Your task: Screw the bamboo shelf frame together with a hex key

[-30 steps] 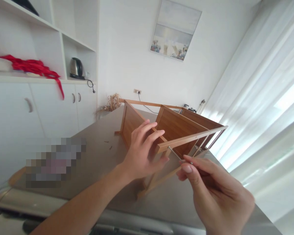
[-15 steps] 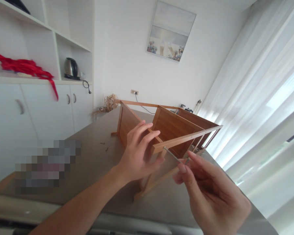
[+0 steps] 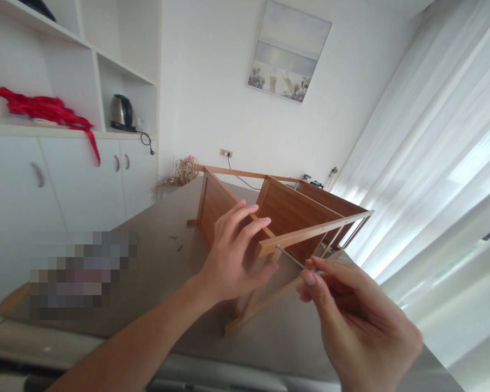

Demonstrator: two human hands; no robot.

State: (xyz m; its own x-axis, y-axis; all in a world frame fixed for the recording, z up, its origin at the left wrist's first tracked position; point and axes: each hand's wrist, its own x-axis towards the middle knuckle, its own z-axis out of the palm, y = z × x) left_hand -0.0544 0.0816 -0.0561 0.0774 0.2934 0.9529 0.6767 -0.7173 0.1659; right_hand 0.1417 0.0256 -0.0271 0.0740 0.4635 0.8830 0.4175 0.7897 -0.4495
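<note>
A wooden shelf rack (image 3: 294,215) lies on its side on the grey-brown table (image 3: 163,267). My left hand (image 3: 234,256) rests on the near end of the rack, fingers curled over a slat and thumb pressed by the corner joint. My right hand (image 3: 351,316) pinches a thin metal hex key (image 3: 292,258) whose tip sits at the corner of the rack's top rail, just right of my left thumb.
Small dark screws (image 3: 176,243) lie on the table left of the rack. A tuft of straw (image 3: 182,173) sits at the table's far edge. White cabinets with a kettle (image 3: 121,113) and red cloth (image 3: 44,109) stand left. Curtains hang right.
The view shifted slightly. Both hands stay at the rack's corner; my right hand's fingers shifted a little on the hex key.
</note>
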